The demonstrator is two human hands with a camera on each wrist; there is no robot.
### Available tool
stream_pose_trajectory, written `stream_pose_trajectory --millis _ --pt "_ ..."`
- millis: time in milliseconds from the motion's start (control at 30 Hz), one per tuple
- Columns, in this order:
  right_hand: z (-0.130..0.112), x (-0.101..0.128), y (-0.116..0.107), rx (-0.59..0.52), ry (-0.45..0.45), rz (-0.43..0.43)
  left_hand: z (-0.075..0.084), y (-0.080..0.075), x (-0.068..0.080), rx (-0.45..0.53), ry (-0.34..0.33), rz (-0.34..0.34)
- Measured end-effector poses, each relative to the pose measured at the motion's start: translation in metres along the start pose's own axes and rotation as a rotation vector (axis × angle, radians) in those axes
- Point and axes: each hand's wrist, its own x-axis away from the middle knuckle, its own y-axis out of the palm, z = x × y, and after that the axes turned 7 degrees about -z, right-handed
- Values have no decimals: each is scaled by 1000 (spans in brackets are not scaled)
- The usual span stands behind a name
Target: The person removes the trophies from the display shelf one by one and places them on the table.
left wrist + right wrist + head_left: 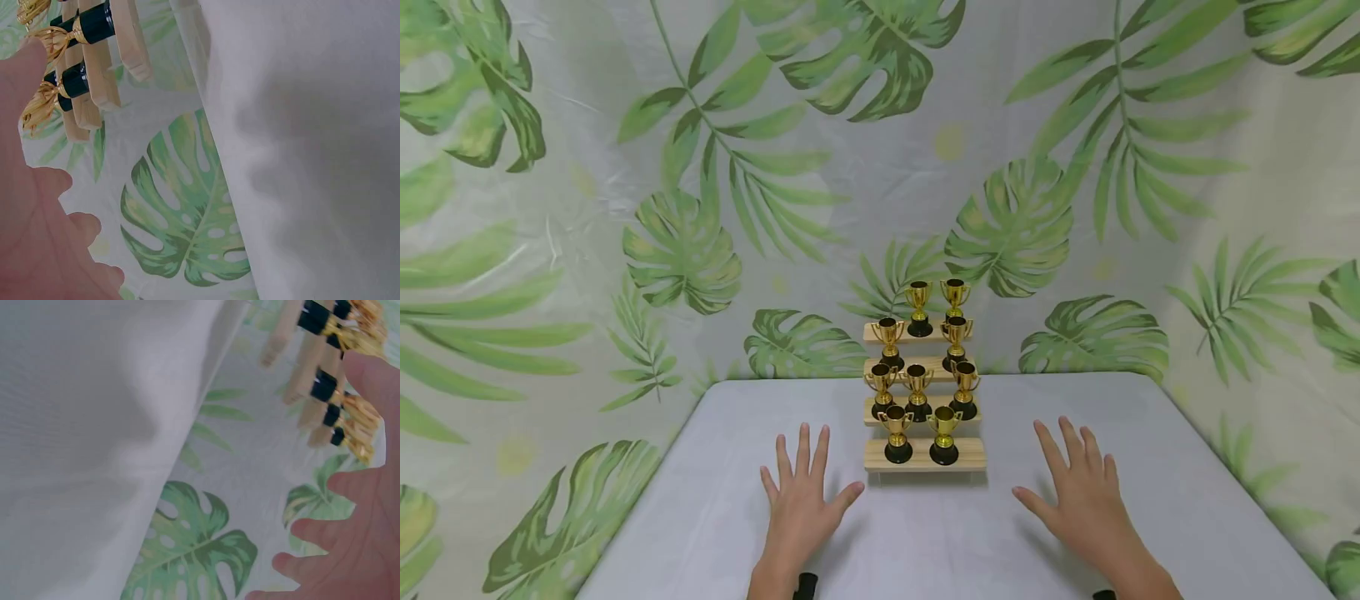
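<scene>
A stepped wooden rack [925, 467] stands at the back middle of the table, bearing small gold trophy cups on black bases. Two cups, one on the left [897, 423] and one on the right [944, 425], sit on the lowest step; three line the step above, and each of the upper two steps carries two. To the left of the rack my left hand [801, 512] spreads its fingers, palm down, holding nothing. My right hand [1082, 504] is likewise spread on the other side, its shadow on the cloth. In the wrist views, each thumb overlaps some cups.
A white cloth covers the table [940, 550]. Behind and at both sides hangs a pale curtain [880, 183] printed with green leaves, right up against the table's back edge. Dark bands [806, 586] show at the wrists.
</scene>
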Motion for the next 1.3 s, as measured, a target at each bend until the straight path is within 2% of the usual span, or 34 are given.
stream_pose_trajectory --millis 267,400,533,700,867,1067,1200,1300 --pt "-5 -4 -8 -115 -41 22 11 -3 -2 137 14 -8" --pt "-10 -9 -14 -133 -83 43 24 -2 -5 188 60 -19" --pt "-20 -18 -22 -168 -122 27 31 -1 -8 226 97 -49" --pt "-38 -30 -34 -201 -171 21 31 -4 -13 343 122 -68" --pt "-53 -44 -43 -215 -232 47 24 -1 -28 476 150 -82" --pt "-71 -59 -45 -201 -271 70 15 3 -41 638 92 -89" --pt "-76 -67 -42 -203 -281 78 12 5 -52 827 27 -97" --pt "-78 -71 -39 -234 -280 76 8 7 -60 984 -43 -129"
